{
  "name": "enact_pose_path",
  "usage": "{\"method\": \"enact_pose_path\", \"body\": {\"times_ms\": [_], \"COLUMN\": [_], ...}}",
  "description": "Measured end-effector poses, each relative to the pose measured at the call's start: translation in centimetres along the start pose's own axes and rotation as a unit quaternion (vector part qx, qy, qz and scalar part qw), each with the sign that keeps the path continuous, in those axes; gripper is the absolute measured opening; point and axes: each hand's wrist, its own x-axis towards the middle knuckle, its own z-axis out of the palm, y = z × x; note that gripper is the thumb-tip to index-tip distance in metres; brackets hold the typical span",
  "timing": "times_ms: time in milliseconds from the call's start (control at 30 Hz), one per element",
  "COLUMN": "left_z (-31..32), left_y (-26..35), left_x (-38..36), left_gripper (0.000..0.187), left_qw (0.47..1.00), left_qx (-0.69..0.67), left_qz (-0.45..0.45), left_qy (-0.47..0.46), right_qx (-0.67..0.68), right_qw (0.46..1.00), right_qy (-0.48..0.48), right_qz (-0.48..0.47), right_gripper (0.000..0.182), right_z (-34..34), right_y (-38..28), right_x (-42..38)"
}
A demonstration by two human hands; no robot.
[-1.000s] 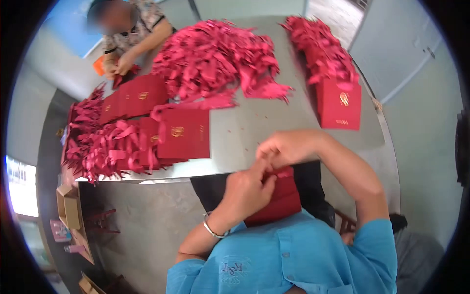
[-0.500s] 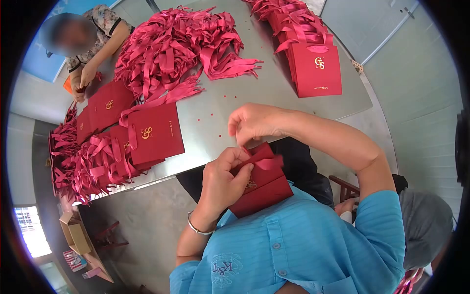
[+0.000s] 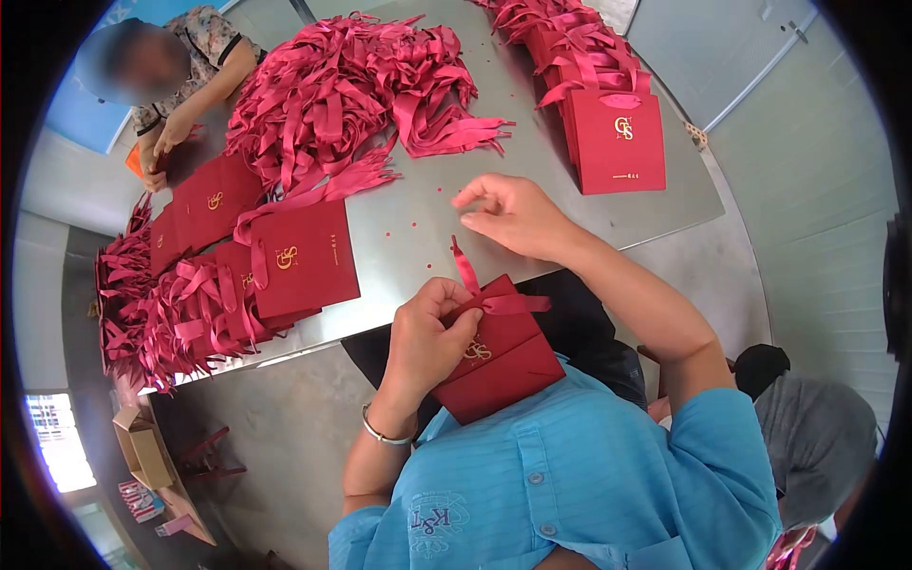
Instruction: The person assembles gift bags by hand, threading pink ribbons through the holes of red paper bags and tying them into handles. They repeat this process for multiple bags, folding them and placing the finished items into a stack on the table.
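Gripping red bag (image 3: pixel 508 366) — left hand (image 3: pixel 424 334); edge partly hidden.

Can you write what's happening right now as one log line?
left hand: pinching red bag | right hand: empty, apart from bag | pink ribbon: on bag | ribbon pile: on table

My grey table (image 3: pixel 537 157) carries a big tangled heap of pink ribbons (image 3: pixel 332 95). To my left lie rows of red bags (image 3: pixel 318 256), to my right another bag row (image 3: pixel 622 147); tiny red bits (image 3: pixel 414 225) dot the bare top.
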Motion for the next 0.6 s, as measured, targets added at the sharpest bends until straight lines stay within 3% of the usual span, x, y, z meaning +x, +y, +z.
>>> {"method": "enact_pose_path", "body": {"times_ms": [200,267,367,400,467,600], "left_z": [-0.3,-0.4,-0.4,-0.3,-0.2,0.6], "left_y": [-0.7,-0.8,-1.2,-1.2,-0.9,-0.5], "left_x": [0.3,0.3,0.4,0.4,0.4,0.6], "left_gripper": [0.014,0.014,0.014,0.014,0.015,0.016], "left_qw": [0.999,1.0,1.0,1.0,1.0,0.999], "left_qx": [-0.035,-0.021,-0.024,-0.025,-0.021,0.017], "left_qz": [-0.006,-0.005,-0.006,-0.008,0.006,0.019], "left_qy": [-0.009,-0.005,0.002,0.002,-0.009,-0.026], "right_qx": [0.069,0.047,0.025,0.024,-0.012,-0.082], "right_qw": [0.997,0.988,0.984,0.984,0.999,0.995], "right_qy": [0.007,-0.06,-0.054,-0.055,0.039,0.042], "right_qz": [0.036,0.138,0.166,0.167,0.029,0.027], "right_gripper": [0.014,0.013,0.014,0.014,0.014,0.02], "right_z": [-1.9,-2.7,-2.2,-1.9,-0.9,-0.1], "right_y": [0.5,-0.9,-1.2,-0.8,0.3,-1.2], "right_x": [-4.0,-6.3,-8.9,-8.9,-8.6,-4.3]}}
